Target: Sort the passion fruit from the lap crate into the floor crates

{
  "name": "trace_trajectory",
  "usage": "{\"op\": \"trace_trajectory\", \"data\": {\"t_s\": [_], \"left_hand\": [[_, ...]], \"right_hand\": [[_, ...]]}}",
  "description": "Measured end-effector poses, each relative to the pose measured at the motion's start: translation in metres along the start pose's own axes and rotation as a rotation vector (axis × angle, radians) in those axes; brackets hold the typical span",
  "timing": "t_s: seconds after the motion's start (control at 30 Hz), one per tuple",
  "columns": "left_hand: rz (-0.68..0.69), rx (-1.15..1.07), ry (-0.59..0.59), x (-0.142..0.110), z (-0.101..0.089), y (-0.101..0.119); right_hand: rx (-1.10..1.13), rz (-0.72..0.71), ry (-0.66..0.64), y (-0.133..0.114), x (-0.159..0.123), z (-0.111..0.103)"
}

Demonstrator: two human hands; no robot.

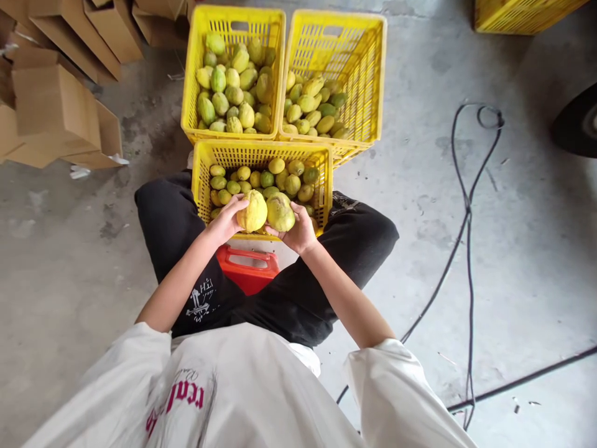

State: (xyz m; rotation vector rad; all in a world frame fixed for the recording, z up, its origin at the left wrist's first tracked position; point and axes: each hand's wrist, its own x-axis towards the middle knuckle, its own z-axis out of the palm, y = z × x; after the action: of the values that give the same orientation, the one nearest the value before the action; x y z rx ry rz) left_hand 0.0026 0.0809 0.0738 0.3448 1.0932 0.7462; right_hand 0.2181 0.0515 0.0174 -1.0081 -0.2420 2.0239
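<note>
Holding a fruit (252, 211) each, both hands (230, 218) (302, 233) hover above a crate (262, 147).

Grey floor (527, 261), cardboard boxes (53, 106), black cable (468, 214)

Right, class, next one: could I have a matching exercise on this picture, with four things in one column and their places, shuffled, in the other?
Column one
1. round yellow fruit
2. yellow-green fruit with a brownish patch
3. brown cardboard boxes
4. long black looped cable

Column two
A. held in the person's right hand
B. held in the person's left hand
C. along the right side of the picture
D. in the upper left of the picture

Right pairs: 1-B, 2-A, 3-D, 4-C
</note>
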Motion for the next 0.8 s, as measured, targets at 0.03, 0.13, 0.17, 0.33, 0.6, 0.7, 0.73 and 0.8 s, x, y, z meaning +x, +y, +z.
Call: {"op": "trace_trajectory", "data": {"t_s": [0.03, 0.13, 0.17, 0.33, 0.6, 0.7, 0.73, 0.8], "left_hand": [[0.007, 0.023, -0.013, 0.000, 0.001, -0.002], [-0.002, 0.058, -0.031, 0.001, 0.002, -0.007], [-0.012, 0.056, -0.027, 0.002, 0.003, -0.009], [-0.090, 0.002, 0.007, 0.009, 0.000, -0.013], [-0.133, -0.090, 0.021, 0.014, -0.001, -0.012], [-0.128, -0.077, 0.046, 0.011, 0.003, -0.010], [-0.116, -0.067, 0.051, 0.010, 0.005, -0.009], [-0.081, -0.046, 0.043, 0.009, 0.007, -0.009]], "right_hand": [[-0.006, -0.009, 0.017, 0.000, 0.001, -0.001], [-0.015, -0.028, 0.051, 0.000, 0.002, -0.003], [-0.016, -0.026, 0.055, 0.000, 0.001, -0.003], [-0.014, 0.024, -0.004, -0.001, -0.002, -0.002], [0.050, 0.019, -0.018, 0.000, 0.002, -0.006], [0.027, 0.011, 0.015, -0.001, 0.003, -0.003], [0.013, 0.003, 0.026, -0.002, 0.003, -0.001], [-0.014, -0.018, 0.040, -0.003, 0.002, 0.000]]}}
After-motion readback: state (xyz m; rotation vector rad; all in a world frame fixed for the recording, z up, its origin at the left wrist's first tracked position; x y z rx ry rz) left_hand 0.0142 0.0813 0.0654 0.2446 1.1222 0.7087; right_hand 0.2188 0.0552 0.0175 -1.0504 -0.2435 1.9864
